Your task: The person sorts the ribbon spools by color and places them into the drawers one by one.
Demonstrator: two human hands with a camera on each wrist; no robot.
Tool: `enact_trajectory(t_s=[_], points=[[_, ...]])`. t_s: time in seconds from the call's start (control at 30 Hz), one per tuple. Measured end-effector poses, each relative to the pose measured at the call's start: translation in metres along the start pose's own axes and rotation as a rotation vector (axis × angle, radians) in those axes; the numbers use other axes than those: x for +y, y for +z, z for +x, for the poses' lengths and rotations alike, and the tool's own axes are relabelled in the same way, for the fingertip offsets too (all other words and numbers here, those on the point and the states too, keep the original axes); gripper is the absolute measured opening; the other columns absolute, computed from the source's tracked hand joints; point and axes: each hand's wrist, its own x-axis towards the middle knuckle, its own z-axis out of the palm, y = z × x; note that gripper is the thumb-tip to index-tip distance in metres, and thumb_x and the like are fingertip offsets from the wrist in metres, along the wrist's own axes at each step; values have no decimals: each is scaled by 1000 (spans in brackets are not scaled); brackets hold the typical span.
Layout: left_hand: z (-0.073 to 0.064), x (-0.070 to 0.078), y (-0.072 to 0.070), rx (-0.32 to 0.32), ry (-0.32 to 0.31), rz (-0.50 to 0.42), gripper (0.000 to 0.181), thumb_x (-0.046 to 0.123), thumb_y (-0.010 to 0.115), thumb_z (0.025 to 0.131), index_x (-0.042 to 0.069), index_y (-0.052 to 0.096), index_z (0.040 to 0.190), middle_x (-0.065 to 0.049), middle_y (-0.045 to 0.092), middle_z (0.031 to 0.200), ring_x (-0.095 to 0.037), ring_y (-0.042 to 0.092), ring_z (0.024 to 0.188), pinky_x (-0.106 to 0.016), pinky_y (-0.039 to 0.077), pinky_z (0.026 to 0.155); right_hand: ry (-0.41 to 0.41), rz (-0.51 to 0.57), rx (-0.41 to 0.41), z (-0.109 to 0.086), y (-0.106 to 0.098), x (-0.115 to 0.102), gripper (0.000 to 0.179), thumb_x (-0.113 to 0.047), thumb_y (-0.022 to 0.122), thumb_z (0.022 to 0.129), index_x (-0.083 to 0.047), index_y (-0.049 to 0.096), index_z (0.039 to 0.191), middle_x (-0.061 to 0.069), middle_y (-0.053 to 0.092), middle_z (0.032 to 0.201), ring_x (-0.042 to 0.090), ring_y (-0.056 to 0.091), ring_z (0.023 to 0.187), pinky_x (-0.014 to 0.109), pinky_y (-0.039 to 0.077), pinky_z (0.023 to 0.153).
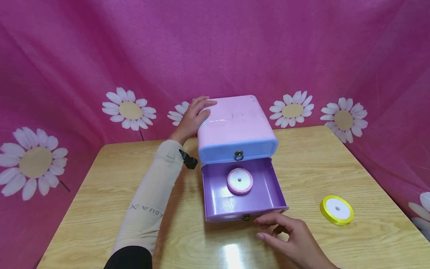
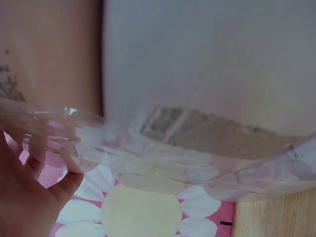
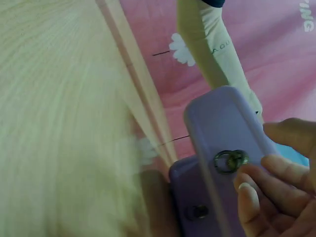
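A small chest of drawers (image 1: 238, 119) with a pink top and a blue upper drawer front stands near the back of the table. Below that front, a purple drawer (image 1: 265, 190) is pulled out, with a pink ribbon spool (image 1: 244, 184) lying flat inside. My left hand (image 1: 194, 117) rests on the chest's top left edge, fingers extended over the top. Just off the drawer's front is my right hand (image 1: 293, 239), fingers loosely bent and holding nothing. In the right wrist view, its fingertips are close beside the metal ring pull (image 3: 227, 162).
A yellow ribbon spool (image 1: 338, 211) lies on the wooden table (image 1: 369, 239), right of the drawer. Behind the table hangs a magenta cloth (image 1: 215, 45) with printed daisies. Another purple drawer front (image 3: 185, 197) shows beneath the pulled-out one in the right wrist view.
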Motion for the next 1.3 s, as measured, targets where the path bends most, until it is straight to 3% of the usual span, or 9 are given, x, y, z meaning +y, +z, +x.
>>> enact_trajectory(t_s=[0.2, 0.33, 0.6, 0.83, 1.07, 1.3], points=[[-2, 0, 0, -12, -11, 14, 32, 26, 48, 91, 24, 57, 121, 6, 35, 137, -8, 26, 127, -43, 19, 105, 306, 55, 120, -9, 15, 1, 20, -18, 71, 77, -15, 65, 96, -3, 67, 91, 12, 63, 72, 27, 50, 58], [0, 2, -1, -1, 3, 20, 32, 27, 47, 91, 25, 57, 121, 6, 35, 138, -7, 26, 126, -42, 20, 105, 407, 132, 186, -9, 22, 0, 23, -19, 71, 76, -11, 66, 97, 5, 67, 94, 15, 64, 78, 28, 51, 62], [0, 2, -2, -2, 4, -5, 31, 26, 48, 91, 23, 57, 120, 5, 35, 137, -9, 26, 127, -43, 20, 104, 353, 252, 219, -10, 31, 3, 25, -12, 67, 80, -2, 63, 103, 15, 65, 99, 19, 65, 85, 30, 52, 68], [1, 1, 0, -2, 26, -14, 31, 25, 47, 91, 20, 58, 120, 0, 35, 138, -9, 26, 127, -41, 19, 105, 459, 313, 295, -11, 39, 1, 26, -12, 69, 78, -3, 64, 102, 16, 66, 99, 22, 65, 84, 30, 52, 70], [1, 1, 1, 1, 24, -26, 31, 24, 47, 92, 20, 58, 120, 2, 36, 137, -9, 26, 127, -40, 19, 105, 437, 340, 304, -12, 46, 1, 26, -8, 69, 77, 0, 63, 101, 18, 65, 96, 26, 65, 83, 30, 52, 69], [0, 3, 1, 2, 0, -28, 31, 25, 47, 91, 22, 58, 120, 5, 35, 137, -7, 26, 127, -41, 19, 105, 498, 347, 308, -10, 49, 2, 23, -9, 69, 77, -2, 64, 98, 16, 66, 95, 21, 65, 83, 33, 53, 66]])
